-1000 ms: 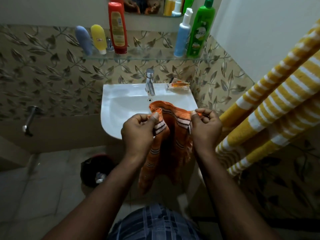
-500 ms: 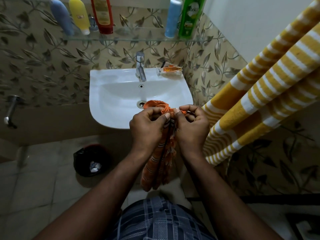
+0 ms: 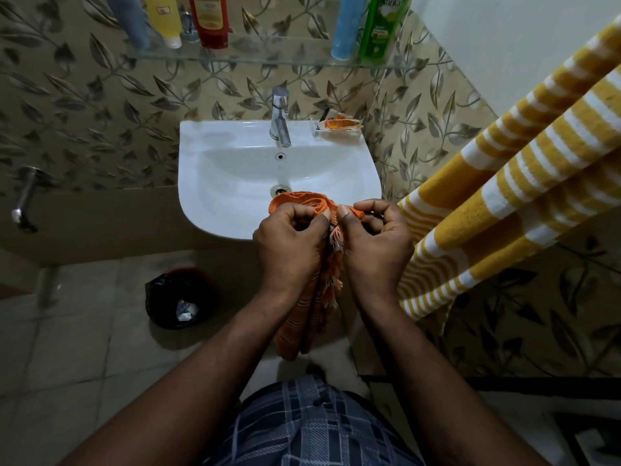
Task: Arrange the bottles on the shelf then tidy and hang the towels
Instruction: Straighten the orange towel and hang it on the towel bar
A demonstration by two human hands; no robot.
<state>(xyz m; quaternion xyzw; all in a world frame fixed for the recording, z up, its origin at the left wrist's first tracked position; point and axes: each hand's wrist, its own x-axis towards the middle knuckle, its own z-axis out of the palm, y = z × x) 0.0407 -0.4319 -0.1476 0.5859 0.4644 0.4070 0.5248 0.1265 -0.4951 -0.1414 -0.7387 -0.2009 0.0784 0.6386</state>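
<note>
The orange towel (image 3: pixel 316 297) hangs in the air in front of the person, just past the front edge of the white sink (image 3: pixel 208 183). It is folded in half along its length. Its long way runs straight down from the hands toward the floor. The top fold bunches up over the sink's rim, and the fringed ends poke out between the two hands.

The left hand (image 3: pixel 289 243) and the right hand (image 3: pixel 376 243) are side by side, almost touching, and both are just as near to the towel. Each hand pinches the top edge. The left fingers (image 3: pixel 321 218) are closed tight on the cloth, and so are the right fingers (image 3: pixel 347 218). The towel lies right under them, so I think the next move turns on keeping the two top corners pressed together while the towel is lifted over to a place to hang.

The big yellow striped towel (image 3: pixel 504 183) hangs just to the right, very near the right hand. The bar it hangs on is cut off at the edge, so I cannot tell if there is room there for the orange one.

Up on the glass shelf (image 3: pixel 268 60) the bottles (image 3: pixel 208 21) stand in a row, but their tops are cut off. The hands hide the towel's corners. The bottom of the towel is dark and hard to make out.
</note>
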